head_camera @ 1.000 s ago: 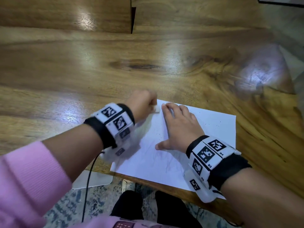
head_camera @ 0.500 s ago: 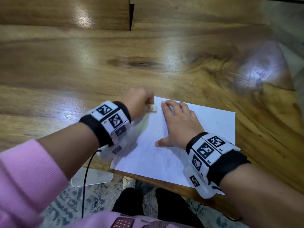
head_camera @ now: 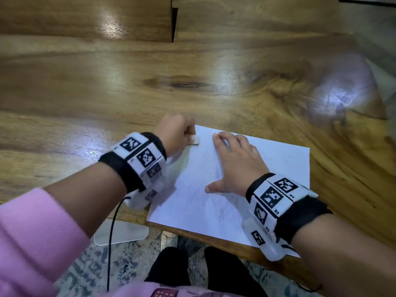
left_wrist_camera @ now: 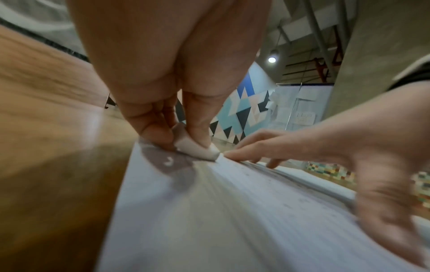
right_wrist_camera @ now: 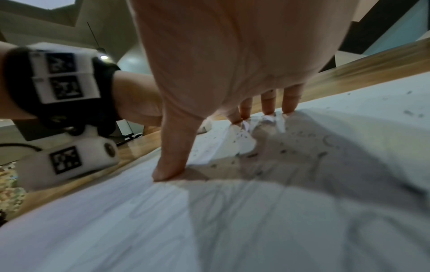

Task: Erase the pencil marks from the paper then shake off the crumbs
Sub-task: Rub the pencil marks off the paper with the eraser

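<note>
Rubbing out pencil near the far left corner of the sheet, eraser pinched tight.

Left hand (head_camera: 174, 133) has its fingers curled round a small white eraser (left_wrist_camera: 197, 149), pressing it onto the paper (head_camera: 188, 202) that lies on the wooden table (head_camera: 128, 86). Right hand (head_camera: 234, 166) is spread flat, fingers straight, pinning the sheet. Paper's thin and floppy, so I'd guess it buckles or tears if it's not held right next to the rubbing. Crumbs (right_wrist_camera: 309, 136) are loose, so lift it by the edges for the shake.
</note>
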